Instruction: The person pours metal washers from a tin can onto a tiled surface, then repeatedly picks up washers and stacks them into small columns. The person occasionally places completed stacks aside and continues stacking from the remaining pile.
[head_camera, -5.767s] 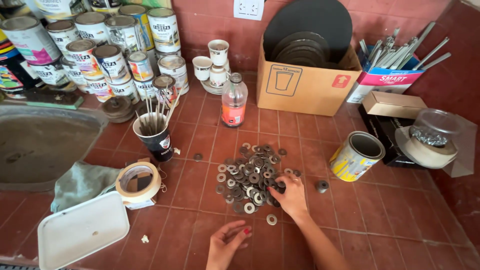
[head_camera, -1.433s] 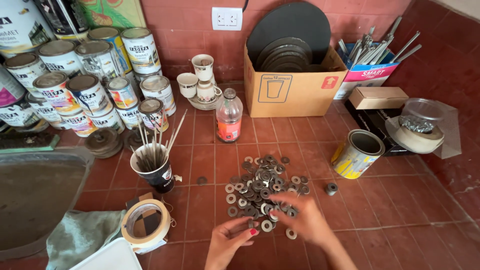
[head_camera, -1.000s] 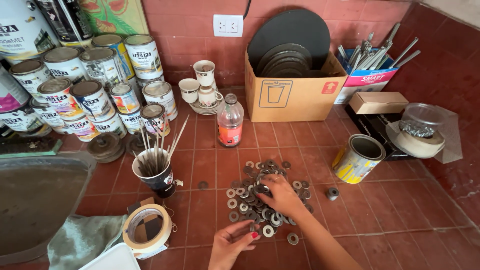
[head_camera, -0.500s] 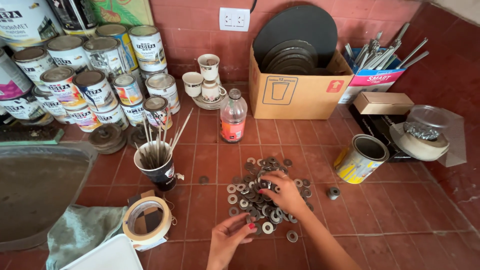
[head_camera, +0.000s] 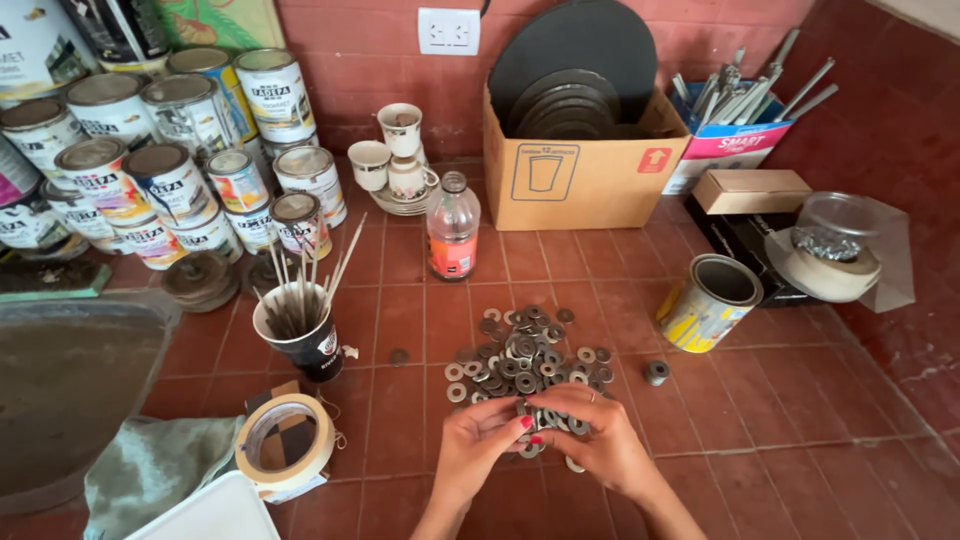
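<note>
Pinching together at the near edge of the washer pile (head_camera: 525, 355) on the tiled floor (head_camera: 760, 420), the left hand (head_camera: 478, 440) and right hand (head_camera: 595, 445) were closed on a few washers, the heap lying just beyond the fingers (head_camera: 522, 423).

Single head-mounted view: the camera looked steeply down and forward over the red-tiled worktop (head_camera: 800, 440) toward the back wall (head_camera: 360, 40). It sat close above the left hand (head_camera: 478, 447) and right hand (head_camera: 597, 443), which entered from the bottom edge.
</note>
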